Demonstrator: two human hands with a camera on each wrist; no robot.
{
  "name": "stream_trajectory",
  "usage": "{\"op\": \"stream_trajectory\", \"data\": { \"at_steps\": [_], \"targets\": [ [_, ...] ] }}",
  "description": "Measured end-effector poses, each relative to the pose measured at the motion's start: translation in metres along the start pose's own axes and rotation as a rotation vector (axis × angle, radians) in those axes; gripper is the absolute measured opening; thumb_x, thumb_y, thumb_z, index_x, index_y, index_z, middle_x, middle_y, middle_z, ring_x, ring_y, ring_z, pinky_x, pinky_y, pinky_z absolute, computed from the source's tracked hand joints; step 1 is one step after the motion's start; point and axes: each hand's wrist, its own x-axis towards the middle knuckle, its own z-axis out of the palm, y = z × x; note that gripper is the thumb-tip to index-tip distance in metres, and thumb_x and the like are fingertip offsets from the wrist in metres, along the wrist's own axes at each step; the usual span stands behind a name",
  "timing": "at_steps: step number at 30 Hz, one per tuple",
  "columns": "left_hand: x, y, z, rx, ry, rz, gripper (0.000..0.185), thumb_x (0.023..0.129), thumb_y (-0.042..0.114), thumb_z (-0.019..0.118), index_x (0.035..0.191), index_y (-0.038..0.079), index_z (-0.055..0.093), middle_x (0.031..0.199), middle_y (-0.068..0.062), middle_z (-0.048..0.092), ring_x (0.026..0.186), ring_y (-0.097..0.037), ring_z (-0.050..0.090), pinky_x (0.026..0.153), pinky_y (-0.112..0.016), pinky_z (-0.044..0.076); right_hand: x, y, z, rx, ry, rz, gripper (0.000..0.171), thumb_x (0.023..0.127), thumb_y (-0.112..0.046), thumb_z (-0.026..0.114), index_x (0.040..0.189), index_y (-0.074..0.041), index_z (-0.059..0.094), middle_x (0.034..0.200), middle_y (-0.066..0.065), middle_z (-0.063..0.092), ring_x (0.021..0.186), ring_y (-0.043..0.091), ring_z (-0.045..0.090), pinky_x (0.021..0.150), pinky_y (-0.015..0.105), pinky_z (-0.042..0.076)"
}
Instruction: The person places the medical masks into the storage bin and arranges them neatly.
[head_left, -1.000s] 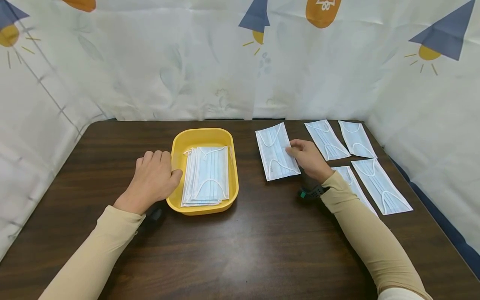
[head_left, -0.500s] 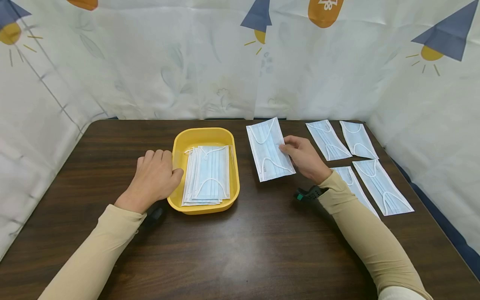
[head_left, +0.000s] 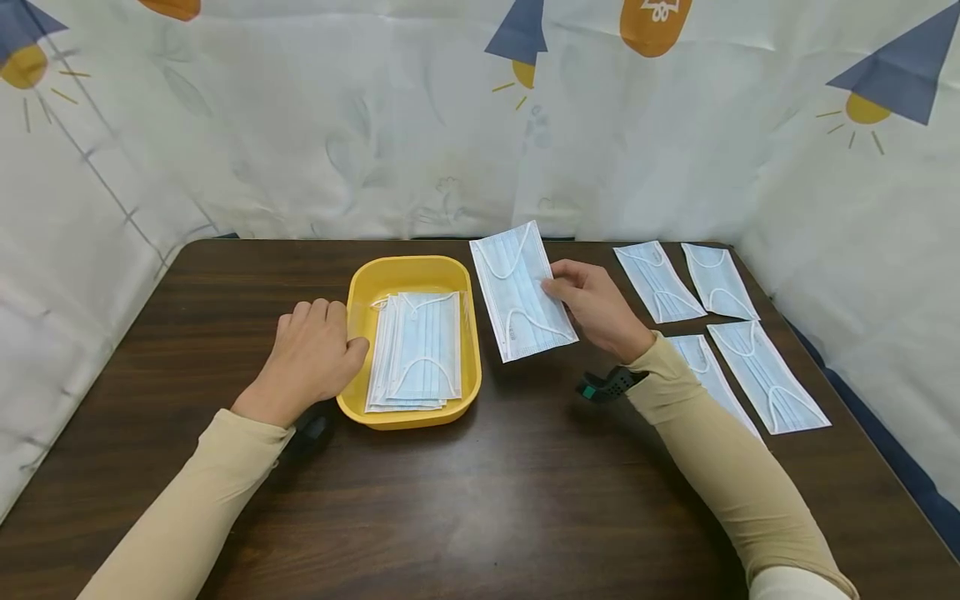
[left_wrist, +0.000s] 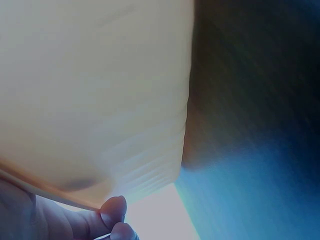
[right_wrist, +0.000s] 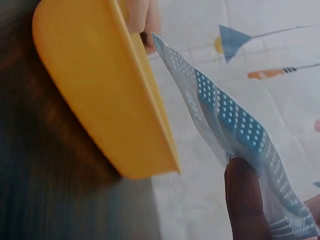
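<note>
Right hand pinches a face mask lifted just right of the yellow tray of stacked masks; left hand, fingers loosely curled, rests against the tray's left rim on the tabletop.

Head view: bright, even overhead light w/ soft glare on the table near centre, faint shadows under both arms, slight bending at edges. Left wrist view v. blurred, washed out w/ blue cast; right wrist view soft, dim at left.
</note>
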Motion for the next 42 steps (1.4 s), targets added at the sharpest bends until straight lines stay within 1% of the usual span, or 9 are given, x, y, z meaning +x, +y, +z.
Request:
{"op": "stream_trajectory", "data": {
  "at_steps": [7,13,17,25,32,35,42],
  "targets": [
    [0.0,0.0,0.0,-0.001,-0.011,0.0,0.024,0.092,0.023,0.042,0.081,0.001,0.047,0.079,-0.014,0.046,0.075,-0.033,0.04,0.065,-0.039,0.03,0.002,-0.01,0.015,0.031,-0.043,-0.025,0.026,0.105,-0.011,0.052,0.126,0.003,0.059,0.098,0.002,0.071,0.085,0.015,0.07,0.073,0.032,0.06],
    [0.0,0.001,-0.001,-0.005,-0.024,-0.006,0.026,0.092,0.024,0.041,0.084,0.0,0.048,0.08,-0.015,0.047,0.077,-0.033,0.041,0.067,-0.04,0.03,0.004,-0.017,0.028,0.065,-0.077,-0.043,0.024,0.105,-0.01,0.051,0.124,0.002,0.06,0.098,0.004,0.071,0.083,0.016,0.071,0.071,0.034,0.06],
    [0.0,0.0,-0.001,-0.004,-0.028,-0.011,0.026,0.092,0.023,0.042,0.084,-0.001,0.048,0.081,-0.015,0.047,0.077,-0.033,0.041,0.067,-0.04,0.03,0.006,-0.021,0.036,0.082,-0.096,-0.051,0.024,0.104,-0.01,0.051,0.123,0.003,0.059,0.102,0.006,0.069,0.084,0.016,0.071,0.072,0.035,0.06],
    [0.0,0.001,-0.001,-0.007,-0.02,-0.01,0.026,0.092,0.023,0.044,0.085,-0.001,0.05,0.081,-0.015,0.047,0.078,-0.033,0.041,0.067,-0.041,0.031,0.011,-0.025,0.054,0.099,-0.121,-0.019,0.025,0.104,-0.011,0.052,0.124,0.001,0.06,0.104,0.008,0.068,0.082,0.017,0.069,0.069,0.035,0.06],
    [0.0,0.0,-0.002,-0.004,-0.025,-0.011,0.026,0.092,0.023,0.044,0.086,-0.002,0.05,0.081,-0.015,0.047,0.077,-0.033,0.041,0.067,-0.041,0.032,0.017,-0.026,0.069,0.15,-0.175,-0.012,0.023,0.104,-0.011,0.051,0.122,0.001,0.059,0.105,0.011,0.069,0.079,0.019,0.074,0.07,0.039,0.063],
    [0.0,0.0,-0.002,-0.005,-0.023,-0.01,0.027,0.092,0.023,0.044,0.085,-0.002,0.05,0.081,-0.015,0.047,0.077,-0.033,0.041,0.067,-0.041,0.032,0.02,-0.025,0.076,0.153,-0.193,-0.01,0.022,0.104,-0.011,0.051,0.121,0.001,0.058,0.107,0.012,0.07,0.08,0.019,0.075,0.071,0.04,0.063],
    [0.001,0.0,-0.002,-0.005,-0.03,-0.011,0.029,0.093,0.024,0.043,0.089,-0.003,0.051,0.082,-0.015,0.048,0.079,-0.034,0.041,0.068,-0.041,0.032,0.025,-0.025,0.089,0.143,-0.21,0.021,0.023,0.104,-0.011,0.052,0.122,0.001,0.059,0.111,0.014,0.069,0.084,0.019,0.075,0.073,0.037,0.063]
  ]
}}
